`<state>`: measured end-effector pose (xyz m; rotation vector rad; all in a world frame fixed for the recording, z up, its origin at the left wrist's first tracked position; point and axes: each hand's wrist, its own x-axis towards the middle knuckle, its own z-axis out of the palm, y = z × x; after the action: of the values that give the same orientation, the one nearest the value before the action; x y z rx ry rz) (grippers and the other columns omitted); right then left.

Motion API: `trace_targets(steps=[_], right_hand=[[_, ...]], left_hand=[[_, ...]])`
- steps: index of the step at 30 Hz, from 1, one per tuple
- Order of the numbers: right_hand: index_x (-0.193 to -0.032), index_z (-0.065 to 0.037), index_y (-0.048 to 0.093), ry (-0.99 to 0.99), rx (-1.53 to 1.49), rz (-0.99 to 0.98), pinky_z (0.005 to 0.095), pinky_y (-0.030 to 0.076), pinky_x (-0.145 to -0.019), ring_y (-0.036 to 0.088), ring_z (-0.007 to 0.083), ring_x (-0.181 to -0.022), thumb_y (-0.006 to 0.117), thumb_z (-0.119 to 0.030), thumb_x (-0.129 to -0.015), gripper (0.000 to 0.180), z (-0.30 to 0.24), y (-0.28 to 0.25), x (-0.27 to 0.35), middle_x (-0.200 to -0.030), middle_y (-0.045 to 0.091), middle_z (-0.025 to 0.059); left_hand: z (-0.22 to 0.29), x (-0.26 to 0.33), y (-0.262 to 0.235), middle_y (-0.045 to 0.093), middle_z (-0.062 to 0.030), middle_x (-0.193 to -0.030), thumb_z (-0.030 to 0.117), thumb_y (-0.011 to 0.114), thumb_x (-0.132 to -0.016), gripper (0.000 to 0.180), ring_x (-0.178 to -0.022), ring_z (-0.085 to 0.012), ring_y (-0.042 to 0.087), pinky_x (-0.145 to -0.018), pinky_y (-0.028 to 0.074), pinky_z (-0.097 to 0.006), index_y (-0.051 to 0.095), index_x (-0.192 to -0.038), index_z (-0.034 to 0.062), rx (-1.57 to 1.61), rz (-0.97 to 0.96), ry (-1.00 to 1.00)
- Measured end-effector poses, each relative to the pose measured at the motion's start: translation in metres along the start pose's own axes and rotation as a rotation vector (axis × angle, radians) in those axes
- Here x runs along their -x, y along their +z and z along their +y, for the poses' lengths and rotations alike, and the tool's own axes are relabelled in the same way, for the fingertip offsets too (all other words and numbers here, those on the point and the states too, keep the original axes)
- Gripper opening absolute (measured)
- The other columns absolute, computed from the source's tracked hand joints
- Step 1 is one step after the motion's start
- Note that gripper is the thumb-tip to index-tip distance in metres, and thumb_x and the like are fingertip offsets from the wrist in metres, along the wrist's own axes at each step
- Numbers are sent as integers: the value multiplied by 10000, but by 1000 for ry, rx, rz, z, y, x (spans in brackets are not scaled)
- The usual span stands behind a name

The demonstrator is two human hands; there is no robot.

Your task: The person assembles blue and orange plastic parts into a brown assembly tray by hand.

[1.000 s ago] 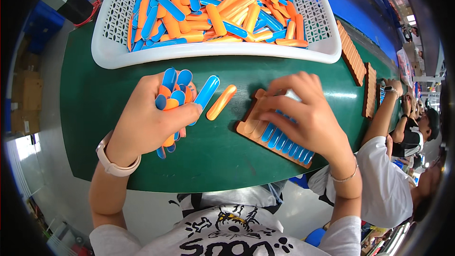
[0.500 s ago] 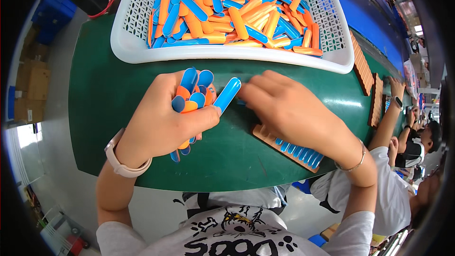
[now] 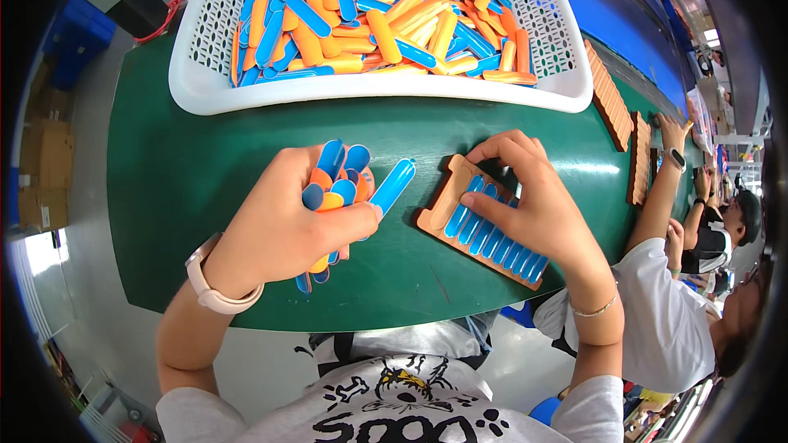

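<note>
Item: left hand (image 3: 279,221), closed around a bundle of blue-and-orange strips (image 3: 331,158); one blue strip juts far and right beyond the thumb.

Item: right hand (image 3: 538,209), thumb and fingers moderately spread over the brown slotted tray (image 3: 444,193). I see the thumb touching the row of blue pieces (image 3: 469,228) in its slots; whether the fingers grip the tray, I cannot tell.

Placement: tray slanting, its near right corner close to the desk's near edge, its left end apart from the jutting strip. I have a green gap between the two.

Item: green desk (image 3: 197,172), a band of it running between hands and basket, broader room to the left.

Item: white perforated basket (image 3: 386,93), far side, heaped with loose strips (image 3: 382,37).

Item: brown ridged boards (image 3: 608,102), right of the basket.

Item: co-worker's hand (image 3: 673,133), far right.
</note>
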<state>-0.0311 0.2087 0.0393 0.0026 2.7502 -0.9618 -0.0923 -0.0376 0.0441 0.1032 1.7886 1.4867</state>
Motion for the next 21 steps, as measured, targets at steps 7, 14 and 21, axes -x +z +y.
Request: trace_targets(steps=[7, 14, 21], right_hand=[[-1125, -25, 607, -459, -346, 21, 317, 482, -722, 597, 206, -746, 701, -30, -770, 367, -22, 4, 6, -857, 629, 85], [-1025, 28, 637, 45, -974, -175, 195, 478, -691, 592, 47, -803, 647, -59, -883, 167, -27, 20, 12, -867, 615, 5], [-883, 2, 655, 188, -319, 59, 266, 482, -628, 576, 109, -651, 751, -125, -757, 203, 6, -5, -21, -726, 631, 46]], left_hand=[[0, 1, 0, 561, -56, -658, 97, 711, -713, 220, -466, -121, 561, -437, 458, -243, 548, -829, 4, 139, -221, -105], [-7, 3, 14, 571, -44, -648, 70, 680, -776, 136, -494, -102, 569, -455, 463, -240, 562, -815, 15, 104, -257, -5], [-5, 4, 11, 561, -44, -594, 84, 671, -786, 157, -465, -112, 564, -439, 451, -239, 524, -776, 29, 181, -158, 4]])
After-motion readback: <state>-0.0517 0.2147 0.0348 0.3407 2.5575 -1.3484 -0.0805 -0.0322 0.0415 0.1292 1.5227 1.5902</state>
